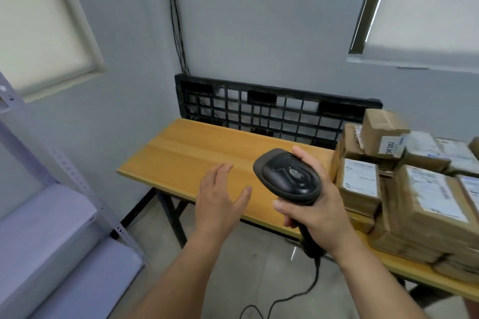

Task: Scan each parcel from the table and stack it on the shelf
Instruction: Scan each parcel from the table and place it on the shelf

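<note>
Nearest to us, a black cable (298,295) trails across the tiled floor and runs up to the handle of the black barcode scanner (290,176). Our right hand (318,212) grips that handle, fingers (303,155) curled round the neck and thumb wrapped across the front, with the scanner's head tilted up towards us. Our left hand (220,197) hovers beside it over the front edge of the desk (186,158), fingers (223,171) straight, spread and holding nothing.

The parcels (414,202), brown cartons with white labels, sit stacked on the right end of the wooden desk, just beside the scanner hand. A small box (381,129) sits on top of the heap. The pale metal shelf (51,228) stands to our left, apart from the desk. Behind the desk a black plastic pallet (272,108) leans against the grey wall, and blinds (39,20) cover the window higher up.
</note>
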`<state>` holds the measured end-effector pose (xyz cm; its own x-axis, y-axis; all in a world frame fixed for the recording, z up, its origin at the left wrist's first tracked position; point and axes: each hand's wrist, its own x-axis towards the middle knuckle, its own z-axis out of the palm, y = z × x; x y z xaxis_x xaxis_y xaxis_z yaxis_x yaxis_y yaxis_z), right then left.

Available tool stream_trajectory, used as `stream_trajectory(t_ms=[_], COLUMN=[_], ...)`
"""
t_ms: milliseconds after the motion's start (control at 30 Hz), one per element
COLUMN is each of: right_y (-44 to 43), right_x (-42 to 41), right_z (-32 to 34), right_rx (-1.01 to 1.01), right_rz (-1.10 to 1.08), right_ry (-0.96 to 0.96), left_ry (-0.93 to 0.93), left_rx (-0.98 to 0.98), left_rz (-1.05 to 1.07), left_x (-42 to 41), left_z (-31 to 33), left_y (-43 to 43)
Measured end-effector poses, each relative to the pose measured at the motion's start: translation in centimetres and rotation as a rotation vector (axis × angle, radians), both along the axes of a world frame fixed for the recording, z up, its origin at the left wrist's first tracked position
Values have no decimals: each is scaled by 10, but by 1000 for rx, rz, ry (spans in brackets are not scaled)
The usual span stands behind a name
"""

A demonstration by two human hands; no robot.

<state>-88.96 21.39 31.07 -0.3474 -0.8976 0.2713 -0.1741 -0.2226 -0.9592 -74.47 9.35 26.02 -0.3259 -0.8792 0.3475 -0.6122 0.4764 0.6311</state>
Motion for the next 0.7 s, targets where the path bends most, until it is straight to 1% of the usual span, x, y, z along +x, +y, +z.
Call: stream_trajectory(t_ms=[333,600,700], right_y=[83,123,125], right_x=[-91,-134,-148], right_z=[-6,-11,-7], right_rx=[16,31,27], right_rz=[-203,-389,-442], right_ry=[-17,-24,-2], left_ry=[-33,-58,-53], left_rx=[67,140,127], left_rz=[-196,-353,-403], left_x=[-111,-176,-202], left_z=[0,5,15], left_y=[59,72,66])
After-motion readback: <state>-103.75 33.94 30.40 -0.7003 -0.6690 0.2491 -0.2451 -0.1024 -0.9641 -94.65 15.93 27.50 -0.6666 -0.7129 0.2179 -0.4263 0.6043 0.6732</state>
